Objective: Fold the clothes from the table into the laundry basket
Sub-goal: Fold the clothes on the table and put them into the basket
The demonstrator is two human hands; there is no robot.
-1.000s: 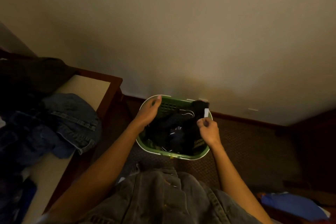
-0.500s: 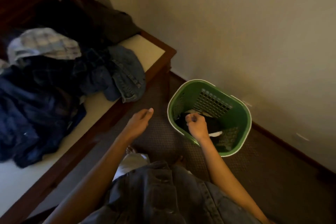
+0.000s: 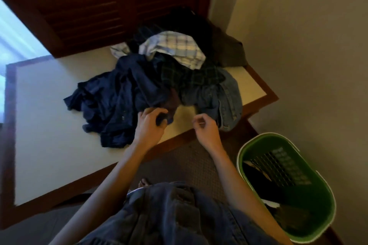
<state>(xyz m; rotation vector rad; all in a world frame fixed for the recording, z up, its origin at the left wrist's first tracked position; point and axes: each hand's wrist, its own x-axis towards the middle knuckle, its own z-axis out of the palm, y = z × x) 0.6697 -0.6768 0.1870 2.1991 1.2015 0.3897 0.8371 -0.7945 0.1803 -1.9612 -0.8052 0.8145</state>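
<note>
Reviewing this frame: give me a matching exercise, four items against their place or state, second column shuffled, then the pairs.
Items:
1. left hand
2. right hand
3. light checked shirt
4. green laundry basket

Places or states:
A. on the floor, right of the table
B. gripping dark cloth at the pile's edge
C. on top of the pile
D. loosely curled, holding nothing

Pairs: 1-B, 2-D, 3-C, 4-A

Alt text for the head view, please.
The left hand pinches a dark garment from the clothes pile on the table; the right hand hovers empty near the jeans. A green laundry basket sits on the floor, right.
</note>
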